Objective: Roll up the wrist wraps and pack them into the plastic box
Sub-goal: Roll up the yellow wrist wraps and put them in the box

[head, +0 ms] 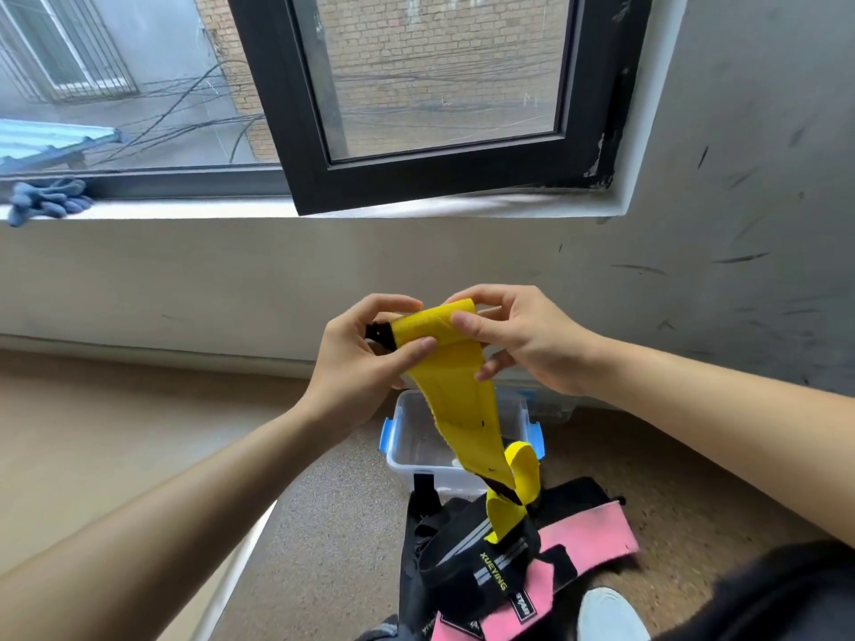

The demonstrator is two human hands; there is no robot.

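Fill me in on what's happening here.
A person is holding a yellow wrist wrap up in front of them. Both the left hand and the right hand pinch its top end, which is turned over into the start of a roll between the fingers. The rest hangs loose above an open plastic box on the floor. A black wrap and a pink wrap lie unrolled in a heap beside the box.

Wraps (467,564) before box (418,437), prob. touching.
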